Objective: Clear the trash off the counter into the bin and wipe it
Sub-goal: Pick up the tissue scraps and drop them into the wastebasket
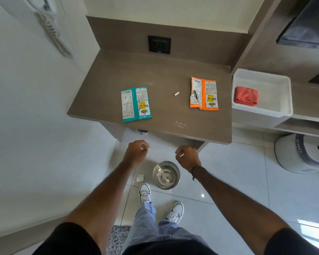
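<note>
A brown counter (155, 74) carries a teal snack wrapper (136, 104), an orange snack wrapper (203, 93), a small white stub (176, 93) between them and a clear plastic scrap (180, 124) near the front edge. A steel bin (166, 175) stands on the floor below. My left hand (136, 151) hovers just in front of the counter edge, fingers closed on a small white piece. My right hand (187, 157) is above the bin's right side, pinching another small white piece. A red cloth (245, 96) lies folded in a white tray (282, 100).
A crumpled white paper (140, 177) lies on the tiled floor left of the bin. My shoes (145, 193) are just behind the bin. A white drum-shaped object (302, 153) sits under the shelf at right. A black wall socket (159, 44) is behind the counter.
</note>
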`<control>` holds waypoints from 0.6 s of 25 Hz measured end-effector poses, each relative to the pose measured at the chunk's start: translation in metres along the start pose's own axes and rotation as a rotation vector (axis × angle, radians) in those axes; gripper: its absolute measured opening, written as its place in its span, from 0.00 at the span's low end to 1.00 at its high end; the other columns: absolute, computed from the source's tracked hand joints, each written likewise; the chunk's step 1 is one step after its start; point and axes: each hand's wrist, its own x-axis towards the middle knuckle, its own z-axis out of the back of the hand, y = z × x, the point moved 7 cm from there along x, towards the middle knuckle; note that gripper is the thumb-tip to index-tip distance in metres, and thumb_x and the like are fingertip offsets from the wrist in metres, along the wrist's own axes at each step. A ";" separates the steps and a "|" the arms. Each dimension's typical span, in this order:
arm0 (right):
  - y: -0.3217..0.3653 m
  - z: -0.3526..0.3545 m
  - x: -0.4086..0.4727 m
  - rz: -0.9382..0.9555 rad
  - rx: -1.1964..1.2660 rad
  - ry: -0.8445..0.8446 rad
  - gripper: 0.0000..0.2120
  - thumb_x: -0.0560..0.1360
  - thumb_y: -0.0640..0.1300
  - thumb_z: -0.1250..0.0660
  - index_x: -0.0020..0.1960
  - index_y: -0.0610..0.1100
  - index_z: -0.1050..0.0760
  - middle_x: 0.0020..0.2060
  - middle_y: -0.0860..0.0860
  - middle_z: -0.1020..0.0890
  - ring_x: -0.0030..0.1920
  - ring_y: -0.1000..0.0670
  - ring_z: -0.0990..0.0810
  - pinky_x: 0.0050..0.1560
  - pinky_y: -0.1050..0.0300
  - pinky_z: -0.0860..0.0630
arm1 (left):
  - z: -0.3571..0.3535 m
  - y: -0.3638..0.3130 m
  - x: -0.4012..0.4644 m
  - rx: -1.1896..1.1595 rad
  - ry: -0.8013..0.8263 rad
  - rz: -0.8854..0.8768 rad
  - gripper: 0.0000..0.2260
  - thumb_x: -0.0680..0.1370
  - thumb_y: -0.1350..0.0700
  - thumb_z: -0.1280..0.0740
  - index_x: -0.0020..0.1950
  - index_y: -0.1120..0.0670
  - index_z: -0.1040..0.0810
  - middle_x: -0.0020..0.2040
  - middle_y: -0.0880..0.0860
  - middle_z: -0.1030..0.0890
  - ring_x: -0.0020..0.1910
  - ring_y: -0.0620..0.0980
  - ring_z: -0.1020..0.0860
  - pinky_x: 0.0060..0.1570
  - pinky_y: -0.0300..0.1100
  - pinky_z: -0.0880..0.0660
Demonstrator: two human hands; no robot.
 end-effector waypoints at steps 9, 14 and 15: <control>-0.008 -0.118 -0.010 -0.080 -0.137 0.206 0.10 0.70 0.40 0.35 0.45 0.50 0.16 0.44 0.51 0.14 0.46 0.46 0.16 0.44 0.61 0.24 | -0.031 0.131 -0.026 0.040 0.144 0.206 0.10 0.78 0.63 0.35 0.55 0.59 0.16 0.59 0.57 0.15 0.60 0.56 0.18 0.62 0.47 0.23; -0.024 -0.255 0.027 -0.071 -0.161 0.236 0.09 0.67 0.44 0.31 0.46 0.47 0.17 0.36 0.54 0.19 0.43 0.48 0.18 0.46 0.59 0.22 | -0.074 0.275 -0.006 0.122 0.245 0.296 0.13 0.81 0.55 0.36 0.65 0.56 0.20 0.68 0.56 0.22 0.69 0.56 0.25 0.69 0.52 0.27; -0.034 -0.284 0.041 -0.090 -0.156 0.236 0.09 0.67 0.44 0.30 0.47 0.47 0.17 0.36 0.55 0.18 0.43 0.48 0.18 0.47 0.59 0.22 | -0.086 0.305 0.000 0.128 0.254 0.317 0.14 0.82 0.54 0.36 0.66 0.55 0.21 0.69 0.56 0.23 0.70 0.56 0.26 0.69 0.52 0.27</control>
